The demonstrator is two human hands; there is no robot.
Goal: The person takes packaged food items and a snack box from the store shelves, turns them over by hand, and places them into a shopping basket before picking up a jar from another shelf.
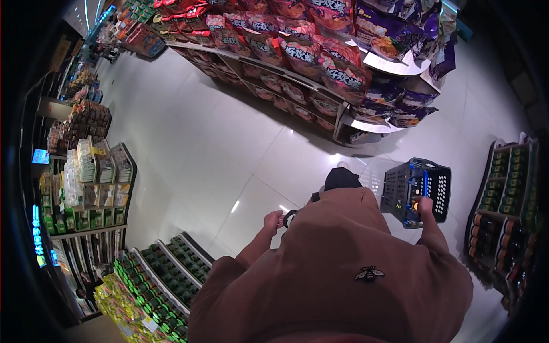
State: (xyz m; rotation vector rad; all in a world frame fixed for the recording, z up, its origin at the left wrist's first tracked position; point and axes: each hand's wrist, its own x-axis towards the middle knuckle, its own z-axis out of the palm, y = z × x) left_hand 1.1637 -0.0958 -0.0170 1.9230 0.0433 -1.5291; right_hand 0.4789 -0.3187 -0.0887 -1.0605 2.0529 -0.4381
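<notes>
My right hand (424,205) is closed round the blue handle of a dark grey shopping basket (394,191), which hangs at my right side. Inside the basket, close to the hand, a small orange and yellow item shows in part. My left hand (274,219) is at my left hip with its fingers curled in. Right beside those fingers is a small black loop (290,218) against my clothing; whether the hand holds it or something else I cannot make out.
Ahead stands a shelf unit (343,117) stacked with red and purple noodle bags (294,51). Shelves of jars (506,200) rise on the right. Green-lidded jars (148,291) and yellow packets (117,306) fill racks at lower left. Pale floor tiles (200,143) run between them.
</notes>
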